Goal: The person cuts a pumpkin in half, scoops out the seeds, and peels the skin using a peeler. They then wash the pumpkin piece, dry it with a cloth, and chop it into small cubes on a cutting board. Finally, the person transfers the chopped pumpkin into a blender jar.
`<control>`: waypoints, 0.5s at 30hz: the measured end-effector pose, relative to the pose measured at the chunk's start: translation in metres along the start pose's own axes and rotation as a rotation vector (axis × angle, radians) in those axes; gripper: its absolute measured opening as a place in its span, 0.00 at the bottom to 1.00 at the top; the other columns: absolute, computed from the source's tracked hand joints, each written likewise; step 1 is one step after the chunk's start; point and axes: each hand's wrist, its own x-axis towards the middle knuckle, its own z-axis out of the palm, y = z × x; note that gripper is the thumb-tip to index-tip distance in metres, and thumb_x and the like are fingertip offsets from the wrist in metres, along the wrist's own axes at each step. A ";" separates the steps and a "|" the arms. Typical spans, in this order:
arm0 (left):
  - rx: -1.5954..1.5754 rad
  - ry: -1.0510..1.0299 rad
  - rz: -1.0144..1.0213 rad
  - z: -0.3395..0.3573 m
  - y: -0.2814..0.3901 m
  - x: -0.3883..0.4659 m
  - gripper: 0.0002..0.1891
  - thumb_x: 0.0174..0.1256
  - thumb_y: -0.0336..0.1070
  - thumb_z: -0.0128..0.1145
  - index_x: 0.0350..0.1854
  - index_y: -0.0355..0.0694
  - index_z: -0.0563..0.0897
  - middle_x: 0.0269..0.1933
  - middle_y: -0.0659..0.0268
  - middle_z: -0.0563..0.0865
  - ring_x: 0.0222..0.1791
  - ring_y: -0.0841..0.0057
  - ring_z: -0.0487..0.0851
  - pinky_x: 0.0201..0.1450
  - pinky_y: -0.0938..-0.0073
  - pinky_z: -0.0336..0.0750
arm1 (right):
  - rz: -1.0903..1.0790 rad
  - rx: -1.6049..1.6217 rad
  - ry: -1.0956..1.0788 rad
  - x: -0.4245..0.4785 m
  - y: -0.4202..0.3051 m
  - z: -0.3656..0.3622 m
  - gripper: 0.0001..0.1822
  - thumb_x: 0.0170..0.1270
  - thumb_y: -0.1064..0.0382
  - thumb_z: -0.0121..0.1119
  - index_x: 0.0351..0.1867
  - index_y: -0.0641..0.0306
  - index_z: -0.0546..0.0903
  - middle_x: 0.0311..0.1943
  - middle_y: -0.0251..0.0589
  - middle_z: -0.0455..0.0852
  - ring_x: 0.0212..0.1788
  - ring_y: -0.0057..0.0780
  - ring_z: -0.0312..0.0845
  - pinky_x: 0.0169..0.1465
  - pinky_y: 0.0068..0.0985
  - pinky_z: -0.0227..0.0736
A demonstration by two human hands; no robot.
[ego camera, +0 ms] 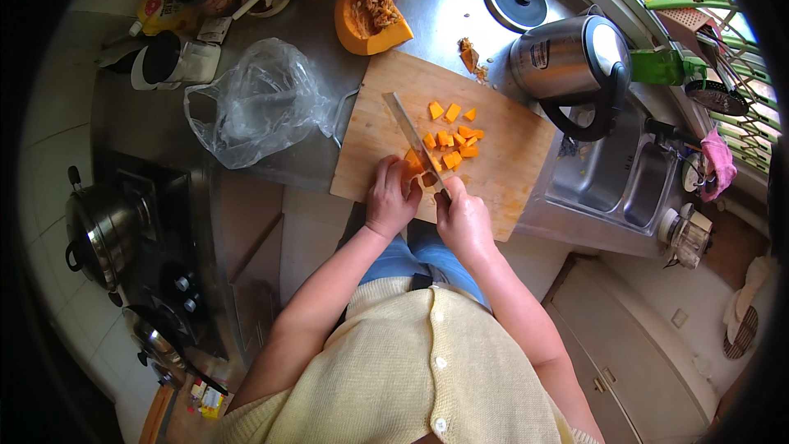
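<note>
My right hand (463, 216) grips a kitchen knife by its dark handle. The knife's blade (407, 126) slants up and to the left across the wooden cutting board (505, 135). My left hand (392, 196) holds a piece of pumpkin (412, 163) against the board, just left of the blade. Its fingers partly hide that piece. Several cut pumpkin cubes (452, 160) lie right of the blade, and a few more (452, 113) sit apart in a row farther back. Behind the board stands a large pumpkin wedge (373, 21) with its seeds and pulp exposed.
A clear plastic bag (259, 105) lies left of the board. At right, a steel electric kettle (564, 65) stands by its round base (516, 0) and the double sink (601, 166). Pumpkin scraps (470, 57) lie behind the board. A steel pot (102, 234) sits on the stove at left.
</note>
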 end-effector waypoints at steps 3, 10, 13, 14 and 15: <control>-0.046 -0.049 -0.026 0.002 -0.001 -0.002 0.18 0.57 0.30 0.61 0.51 0.38 0.76 0.52 0.53 0.79 0.47 0.50 0.83 0.45 0.59 0.83 | 0.030 -0.033 -0.056 0.006 -0.001 0.003 0.08 0.65 0.66 0.58 0.43 0.61 0.73 0.25 0.62 0.83 0.33 0.64 0.80 0.36 0.53 0.74; -0.023 -0.001 -0.064 0.004 0.011 -0.002 0.16 0.61 0.32 0.62 0.50 0.40 0.77 0.51 0.53 0.79 0.47 0.50 0.83 0.44 0.57 0.82 | 0.035 -0.113 -0.073 0.025 -0.003 0.023 0.13 0.60 0.63 0.59 0.42 0.66 0.72 0.29 0.63 0.85 0.35 0.62 0.84 0.39 0.52 0.78; -0.045 0.033 -0.095 0.009 0.016 0.004 0.15 0.60 0.31 0.62 0.49 0.39 0.78 0.50 0.53 0.80 0.48 0.50 0.82 0.46 0.58 0.81 | -0.001 -0.064 -0.057 0.029 0.003 0.022 0.12 0.60 0.62 0.58 0.41 0.65 0.73 0.29 0.64 0.85 0.35 0.62 0.84 0.39 0.52 0.78; -0.073 0.038 -0.117 0.011 0.017 0.005 0.14 0.59 0.30 0.63 0.48 0.38 0.79 0.49 0.52 0.80 0.48 0.50 0.81 0.47 0.59 0.80 | -0.018 -0.039 -0.052 0.031 0.005 0.020 0.12 0.60 0.62 0.58 0.41 0.65 0.73 0.29 0.64 0.85 0.35 0.62 0.84 0.39 0.53 0.78; -0.097 0.042 -0.145 0.013 0.017 0.003 0.14 0.58 0.29 0.64 0.47 0.36 0.79 0.48 0.52 0.81 0.48 0.51 0.81 0.49 0.60 0.79 | -0.016 -0.053 -0.040 0.031 0.006 0.016 0.12 0.61 0.62 0.58 0.41 0.65 0.73 0.29 0.64 0.85 0.35 0.62 0.84 0.40 0.53 0.78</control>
